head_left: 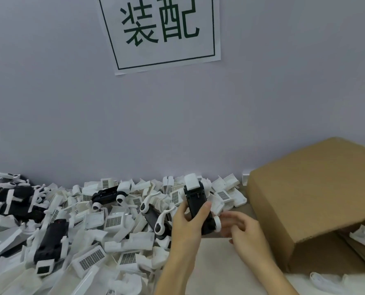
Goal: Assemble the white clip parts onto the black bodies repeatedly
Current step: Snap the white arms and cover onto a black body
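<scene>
Left hand (190, 220) is gripping black body (196, 201) mid-length; right hand (239, 226) is hovering, fingers loosely curled, beside its white clip (217, 222). Light, rigid plastic.

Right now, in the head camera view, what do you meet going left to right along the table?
Heap of loose parts → left hand gripping the black body → right hand, blurred, beside the body's lower end → cardboard box.
</scene>
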